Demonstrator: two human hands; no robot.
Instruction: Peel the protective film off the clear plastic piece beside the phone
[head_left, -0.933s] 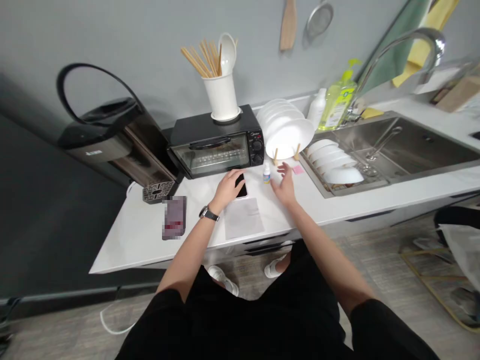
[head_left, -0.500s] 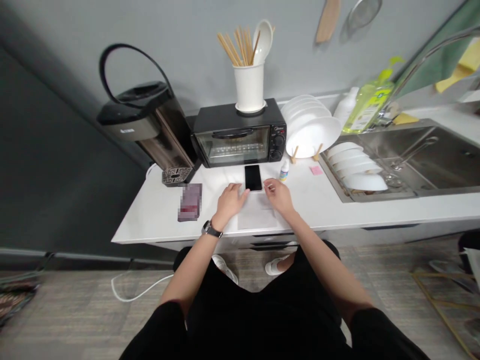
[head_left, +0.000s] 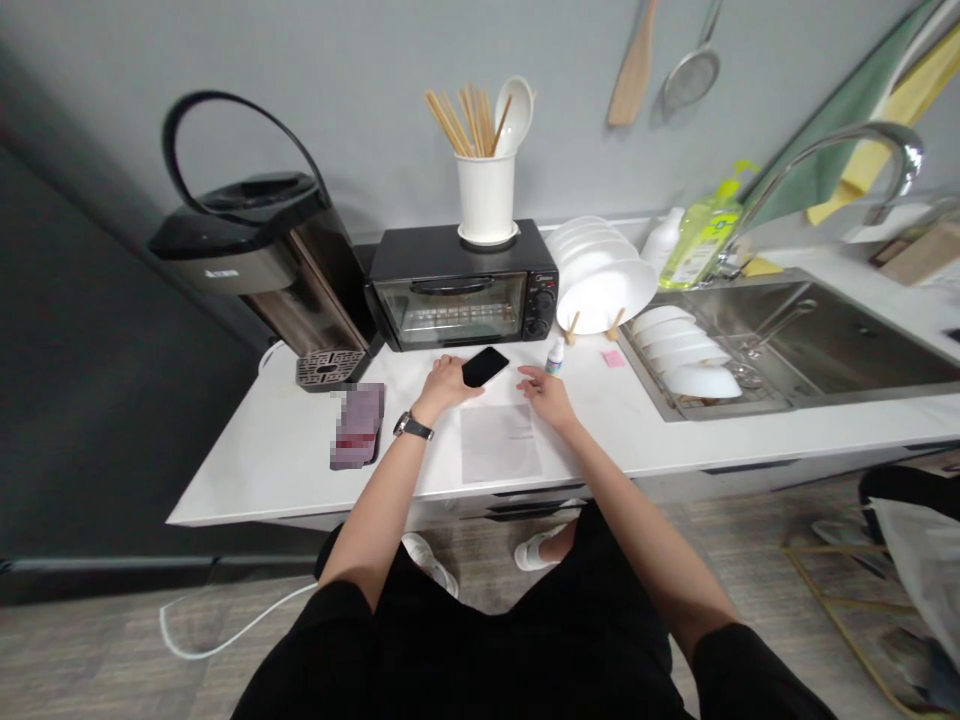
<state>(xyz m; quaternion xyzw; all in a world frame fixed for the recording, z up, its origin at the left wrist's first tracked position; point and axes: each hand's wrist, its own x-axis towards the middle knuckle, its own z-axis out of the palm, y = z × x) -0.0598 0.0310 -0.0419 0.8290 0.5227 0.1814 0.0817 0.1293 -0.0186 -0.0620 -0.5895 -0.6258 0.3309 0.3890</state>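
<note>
My left hand (head_left: pixel 445 383) grips the near left end of a black smartphone (head_left: pixel 487 366), thumb along its lower edge and fingers at the far side. The phone lies slanted, screen up, just in front of the toaster oven. To its right, my right hand (head_left: pixel 546 394) holds nothing and has its fingers apart. A small white spray bottle (head_left: pixel 555 357) with a coloured label stands right behind that hand. Between my forearms a thin, pale grey square sheet (head_left: pixel 499 446) lies flat on the white counter (head_left: pixel 270 470).
A black toaster oven (head_left: pixel 457 300) carries a white utensil cup (head_left: pixel 486 200). On the left stand a drink dispenser (head_left: pixel 300 280) and a blurred purple packet (head_left: pixel 360 425). Racked plates (head_left: pixel 604 290), a pink sponge piece (head_left: pixel 613 358) and a sink (head_left: pixel 840 330) with bowls (head_left: pixel 701 380) are on the right.
The phone has turned from upright to slanted, and my left hand has closed on its end. My right hand has opened its fingers. The camera view has shifted slightly.
</note>
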